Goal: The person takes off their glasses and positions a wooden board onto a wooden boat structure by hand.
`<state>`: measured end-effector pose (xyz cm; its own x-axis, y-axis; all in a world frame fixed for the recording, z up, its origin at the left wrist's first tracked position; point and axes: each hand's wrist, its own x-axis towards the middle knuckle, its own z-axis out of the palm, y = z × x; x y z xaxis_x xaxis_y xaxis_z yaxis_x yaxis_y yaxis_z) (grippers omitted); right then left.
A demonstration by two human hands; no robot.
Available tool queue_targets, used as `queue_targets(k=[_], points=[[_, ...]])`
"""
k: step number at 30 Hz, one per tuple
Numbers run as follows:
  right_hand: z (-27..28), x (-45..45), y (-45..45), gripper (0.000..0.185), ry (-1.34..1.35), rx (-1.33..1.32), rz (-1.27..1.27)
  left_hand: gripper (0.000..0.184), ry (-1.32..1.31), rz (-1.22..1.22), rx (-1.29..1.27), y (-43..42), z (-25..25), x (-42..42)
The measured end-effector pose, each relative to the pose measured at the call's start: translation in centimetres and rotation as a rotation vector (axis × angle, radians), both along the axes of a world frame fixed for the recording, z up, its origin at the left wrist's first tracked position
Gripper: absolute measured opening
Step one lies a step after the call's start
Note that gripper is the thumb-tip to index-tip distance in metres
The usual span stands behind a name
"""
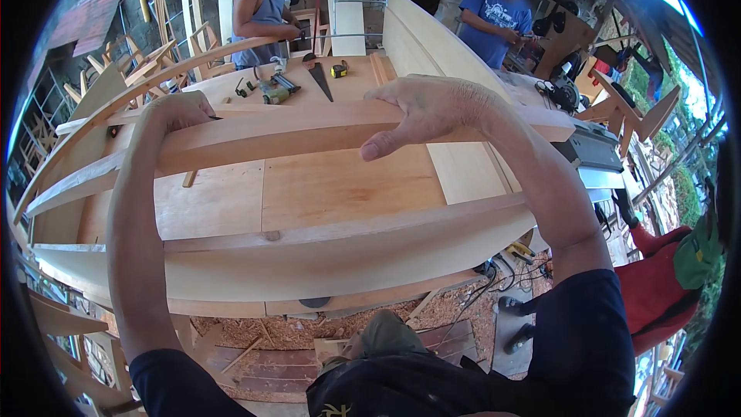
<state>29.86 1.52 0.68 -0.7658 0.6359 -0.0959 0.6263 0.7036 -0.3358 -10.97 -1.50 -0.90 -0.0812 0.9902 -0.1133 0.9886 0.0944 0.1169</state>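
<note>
A long, curved wooden beam (293,133) runs crosswise beneath both hands, above a boat-like wooden frame (347,251) with pale plywood sides. The left hand (184,110) lies on the beam towards its left part, fingers curled around a small dark-tipped object (217,117) too small to identify; whether they also grip the beam, I cannot tell. The right hand (440,112) grasps the beam nearer its right end, fingers over the top and thumb against the near face. Beyond the beam, between the hands, lie a handsaw (318,79) and a yellow-and-black tape measure (339,69).
</note>
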Motion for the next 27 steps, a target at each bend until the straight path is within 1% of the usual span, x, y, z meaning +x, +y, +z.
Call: queue_targets(k=[1, 3, 4, 5, 7, 10, 13, 16, 19, 22, 23, 25, 27], points=[[0.1, 0.0, -0.1, 0.097, -0.002, 0.010, -0.003, 0.037, -0.025, 0.059, -0.043, 0.8, 0.0, -0.3], [0.7, -0.1, -0.4, 0.106, -0.033, -0.065, -0.007, 0.039, -0.009, -0.016, 0.213, -0.9, -1.5, -0.1], [0.8, -0.1, -0.5, 0.110, -0.048, -0.104, -0.009, 0.039, -0.026, -0.014, 0.211, -1.0, -1.6, 0.0], [0.6, 0.0, -0.4, 0.109, -0.045, -0.086, -0.008, 0.038, -0.044, -0.013, 0.209, -1.0, -1.7, 0.0], [0.2, 0.1, 0.0, 0.107, -0.037, -0.046, -0.005, 0.036, -0.121, 0.070, -0.048, 1.4, -0.6, -1.6], [0.7, 0.1, -0.6, 0.105, 0.003, -0.090, -0.011, 0.034, -0.160, 0.057, -0.194, 2.4, -1.0, -2.8], [0.8, 0.1, -0.8, 0.094, 0.015, -0.126, -0.005, 0.033, -0.093, 0.002, -0.162, 3.0, -1.4, -3.5], [0.4, 0.1, -0.1, 0.091, -0.014, -0.072, 0.008, 0.035, -0.014, -0.086, -0.149, 3.2, -1.4, -3.9], [0.0, 0.2, -0.3, 0.088, 0.015, 0.055, -0.018, 0.035, -0.097, 0.035, -0.138, 2.1, -0.9, -2.5], [0.3, 0.0, 0.1, 0.090, -0.018, -0.069, 0.017, 0.034, -0.033, -0.037, -0.152, 2.7, -1.0, -2.7], [0.3, 0.2, 0.1, 0.091, -0.020, -0.065, 0.009, 0.034, -0.033, 0.021, -0.194, 2.9, -0.9, -2.7], [0.2, 0.1, 0.2, 0.092, -0.015, -0.055, 0.014, 0.034, -0.086, 0.042, -0.193, 2.8, -1.4, -2.7], [0.1, 0.0, 0.2, 0.095, 0.007, -0.038, 0.036, 0.033, -0.101, 0.060, -0.172, 2.5, -0.8, -2.9]])
